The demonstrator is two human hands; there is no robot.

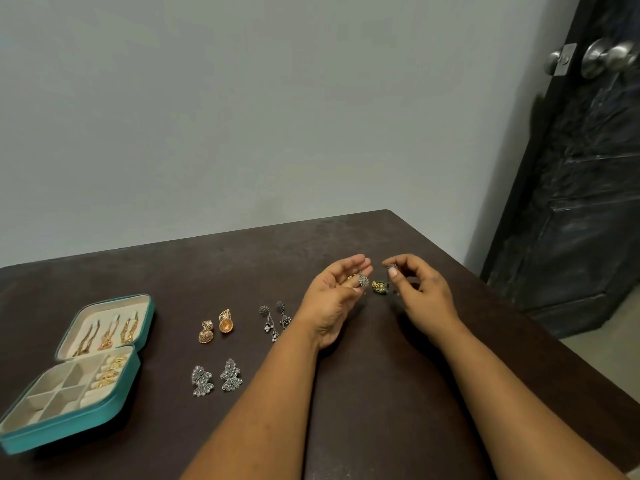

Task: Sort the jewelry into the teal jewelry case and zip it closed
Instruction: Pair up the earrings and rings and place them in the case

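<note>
dark tabletop [346, 393] | teal jewelry case [74, 372] far left, lid back, cream dividers, gold pieces inside | left hand [334, 301] palm-up, pinching silver floral earring [363, 280] | right hand [420, 292] pinching its match [392, 267] | gold-green earring [379, 286] between the hands

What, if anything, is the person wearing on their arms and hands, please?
Nothing that shows. Both forearms are bare as far as the frame reaches, with no sleeves in view. The left hand and right hand have no gloves, and no watch or bracelet shows at either wrist. Rings on the fingers cannot be ruled out; they are too small to tell.
</note>
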